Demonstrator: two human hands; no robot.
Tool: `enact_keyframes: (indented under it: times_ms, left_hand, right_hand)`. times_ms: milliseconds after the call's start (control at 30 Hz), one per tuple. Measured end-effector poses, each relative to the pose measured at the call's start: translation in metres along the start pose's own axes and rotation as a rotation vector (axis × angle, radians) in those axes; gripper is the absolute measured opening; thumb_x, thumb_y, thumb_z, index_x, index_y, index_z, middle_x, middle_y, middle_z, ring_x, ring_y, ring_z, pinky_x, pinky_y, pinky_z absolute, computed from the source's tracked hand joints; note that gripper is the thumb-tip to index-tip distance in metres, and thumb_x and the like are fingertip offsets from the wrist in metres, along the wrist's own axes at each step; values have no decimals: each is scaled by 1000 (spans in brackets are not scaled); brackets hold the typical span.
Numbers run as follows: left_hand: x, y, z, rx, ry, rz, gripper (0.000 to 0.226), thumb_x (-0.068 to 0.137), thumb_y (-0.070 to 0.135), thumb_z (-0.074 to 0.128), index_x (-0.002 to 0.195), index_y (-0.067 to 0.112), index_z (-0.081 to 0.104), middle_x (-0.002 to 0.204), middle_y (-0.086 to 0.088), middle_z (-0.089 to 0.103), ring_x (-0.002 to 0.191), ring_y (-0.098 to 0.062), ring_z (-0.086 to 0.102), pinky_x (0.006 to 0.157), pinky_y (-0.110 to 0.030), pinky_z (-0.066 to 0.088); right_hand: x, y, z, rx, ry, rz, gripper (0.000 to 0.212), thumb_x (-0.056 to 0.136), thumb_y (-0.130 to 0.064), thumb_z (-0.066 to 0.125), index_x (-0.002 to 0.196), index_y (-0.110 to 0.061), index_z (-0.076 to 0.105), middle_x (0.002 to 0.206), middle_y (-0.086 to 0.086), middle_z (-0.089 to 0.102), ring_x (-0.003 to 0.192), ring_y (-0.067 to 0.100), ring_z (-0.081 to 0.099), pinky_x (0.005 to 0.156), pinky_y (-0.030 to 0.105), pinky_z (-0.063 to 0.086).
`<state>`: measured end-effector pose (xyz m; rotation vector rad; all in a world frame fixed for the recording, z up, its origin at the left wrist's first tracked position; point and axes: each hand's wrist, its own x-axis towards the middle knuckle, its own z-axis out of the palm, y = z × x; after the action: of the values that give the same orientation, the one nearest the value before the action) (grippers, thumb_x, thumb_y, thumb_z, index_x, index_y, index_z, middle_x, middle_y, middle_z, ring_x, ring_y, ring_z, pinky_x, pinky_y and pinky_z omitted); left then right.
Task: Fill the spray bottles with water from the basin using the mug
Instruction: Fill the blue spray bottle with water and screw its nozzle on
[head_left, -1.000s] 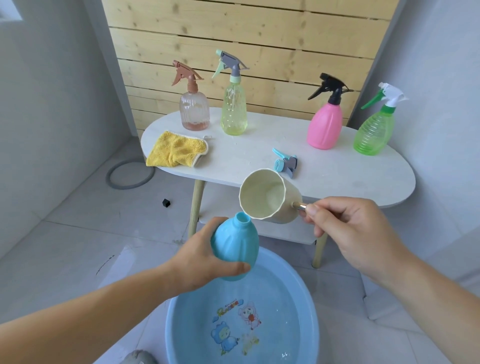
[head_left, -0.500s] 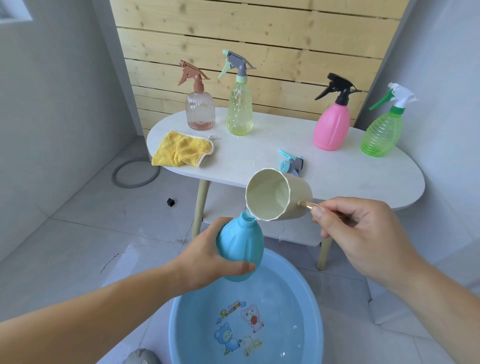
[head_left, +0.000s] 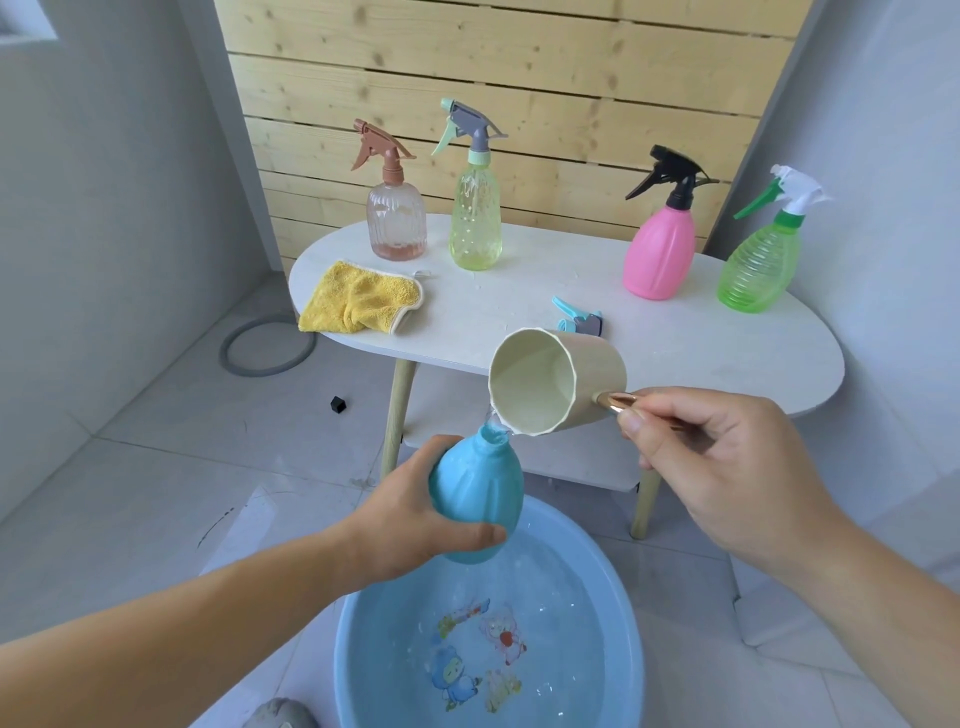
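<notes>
Head: mug (head_left: 558, 384) sideways, mouth left, right grip (head_left: 727, 467) pinching handle (head_left: 615, 401); left grip (head_left: 410, 514) round neck-up bottle (head_left: 475, 493).

No text could be read. The only writing was on the floor of the near blue basin (head_left: 602, 592), under the water. It was a short slanted band of multicoloured lettering (head_left: 464, 616) just beyond the printed cartoon figures (head_left: 454, 675), too blurred and rippled to make out.
</notes>
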<state>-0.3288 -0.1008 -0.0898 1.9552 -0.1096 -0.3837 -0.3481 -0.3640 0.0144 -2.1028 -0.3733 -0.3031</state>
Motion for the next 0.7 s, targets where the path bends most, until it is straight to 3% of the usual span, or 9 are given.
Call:
enact_keyframes:
  times_ms: [67,300,467,600,700]
  left_hand:
    - [0,0,0,-4,1,-2,80,53,50,92,124,47,54,110,8,70,97,-12,73,84,-39,64]
    - [1,-1,0,0,3,0,73,60,41,94,122,45,56,109,8,70,96,-12,72,83,-40,64]
    - [1,-1,1,5,15,9,77,55,45,92,123,45,55,110,8,70,96,-10,72,83,-36,64]
    - [1,-2,1,10,14,13,73,63,35,95,123,44,55,111,8,70,95,-9,72,81,-32,64]
    - [1,-2,1,14,9,11,71,67,32,96,123,44,55,111,8,70,95,-8,72,81,-32,64]
  right_hand:
    - [0,1,0,-8,-3,-18,42,84,-47,58,79,-8,71,72,9,64,68,25,59,67,33,50]
    - [1,3,-1,-41,-10,-41,33,88,-31,61,78,0,69,76,14,65,67,21,58,69,27,49]
    - [1,6,-1,-34,8,-37,28,88,-29,62,78,-4,71,81,9,69,72,16,62,72,24,51]
    - [1,6,0,-47,23,-45,24,87,-26,63,75,-8,72,81,2,71,83,11,66,78,13,46]
    - [1,6,0,-69,37,-73,19,87,-22,65,77,-9,74,85,-1,73,91,10,67,82,14,48]
